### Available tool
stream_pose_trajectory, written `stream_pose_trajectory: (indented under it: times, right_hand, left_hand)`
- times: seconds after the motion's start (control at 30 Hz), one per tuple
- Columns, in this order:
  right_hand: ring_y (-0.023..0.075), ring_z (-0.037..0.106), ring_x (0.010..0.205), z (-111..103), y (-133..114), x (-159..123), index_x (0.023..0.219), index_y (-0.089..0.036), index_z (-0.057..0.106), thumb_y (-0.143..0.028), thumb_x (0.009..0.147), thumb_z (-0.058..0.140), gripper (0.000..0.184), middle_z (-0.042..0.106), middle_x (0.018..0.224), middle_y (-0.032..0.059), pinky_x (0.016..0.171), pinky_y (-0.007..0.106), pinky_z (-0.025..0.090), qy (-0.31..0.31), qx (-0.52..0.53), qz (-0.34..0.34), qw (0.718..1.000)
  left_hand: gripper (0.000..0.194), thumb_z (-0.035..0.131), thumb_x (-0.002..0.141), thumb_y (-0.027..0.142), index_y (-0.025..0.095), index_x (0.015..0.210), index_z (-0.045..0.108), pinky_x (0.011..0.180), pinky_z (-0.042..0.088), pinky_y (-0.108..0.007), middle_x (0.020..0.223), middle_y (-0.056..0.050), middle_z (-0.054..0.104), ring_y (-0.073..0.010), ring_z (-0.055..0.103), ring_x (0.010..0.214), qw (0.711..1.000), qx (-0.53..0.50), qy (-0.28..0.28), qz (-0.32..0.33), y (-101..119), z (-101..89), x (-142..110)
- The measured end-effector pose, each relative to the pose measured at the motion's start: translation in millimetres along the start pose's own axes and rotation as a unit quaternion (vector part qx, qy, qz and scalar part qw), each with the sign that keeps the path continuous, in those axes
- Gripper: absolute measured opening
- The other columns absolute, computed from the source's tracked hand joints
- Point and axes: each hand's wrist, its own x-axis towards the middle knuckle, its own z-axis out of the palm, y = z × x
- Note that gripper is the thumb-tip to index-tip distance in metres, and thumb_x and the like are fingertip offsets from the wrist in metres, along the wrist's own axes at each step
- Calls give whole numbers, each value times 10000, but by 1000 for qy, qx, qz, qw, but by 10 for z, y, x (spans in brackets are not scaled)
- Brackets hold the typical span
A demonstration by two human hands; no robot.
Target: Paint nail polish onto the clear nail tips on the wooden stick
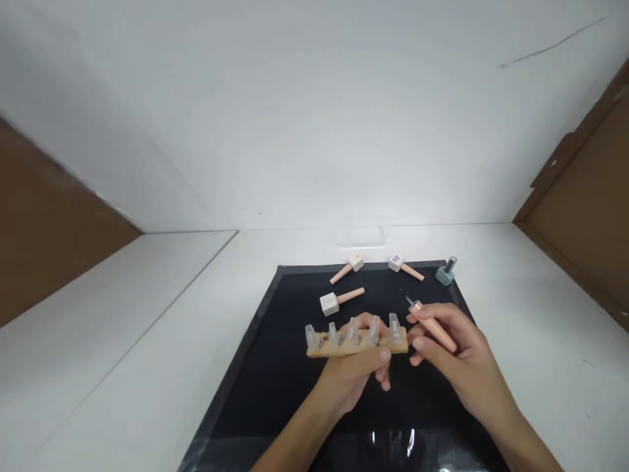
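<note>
Tan flat strip [341,349] with five upright translucent plastic tips [375,332], long axis left to right, gripped by the left hand [346,380] above a black mat [275,373].
Just beside the strip's right end, the right hand [466,364] pinches a slim peach-coloured brush cap [439,333], bristles angled toward the strip's far side, apart from the tips.

The brush [437,333] is peach, the strip [401,342] yellow-tan, the tips [310,336] whitish, the mat [268,373] black, one bottle [445,276] teal, its cap [451,264] grey.
</note>
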Motion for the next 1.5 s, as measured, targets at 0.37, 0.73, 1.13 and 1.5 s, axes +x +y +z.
stream_pose_trajectory:
  times: [0.37,0.73,1.13,1.5]
  right_hand:
    - [125,682,639,49,69,27,894,-285,699,-302,749,775,165,703,826,-14,616,226,601,-17,-25,15,999]
    - [169,604,548,-227,88,105,1013,-318,745,-344,924,590,181,752,709,31,525,330,499,-105,-94,-293,945]
    - [173,576,591,-208,50,103,1042,-295,719,-328,938,573,183,757,733,24,576,341,459,-129,-129,-310,933]
    - [138,513,455,-100,-31,136,848,-243,687,-363,919,603,163,724,611,-3,540,350,426,-130,-183,-348,910]
  left_hand:
    - [298,822,659,317,152,701,577,318,464,-136,549,58,607,-15,459,315,998,20,-42,39,-111,-59,40]
    - [217,832,583,270,144,596,656,397,358,-174,465,28,547,-81,487,427,950,294,-42,96,-86,-244,87]
    - [331,782,631,392,155,502,591,418,332,-201,458,32,473,-67,380,403,933,331,-94,103,47,-88,93]
    - [192,720,694,287,166,588,614,480,414,-203,525,6,572,-91,493,442,918,347,-133,138,-30,-222,89]
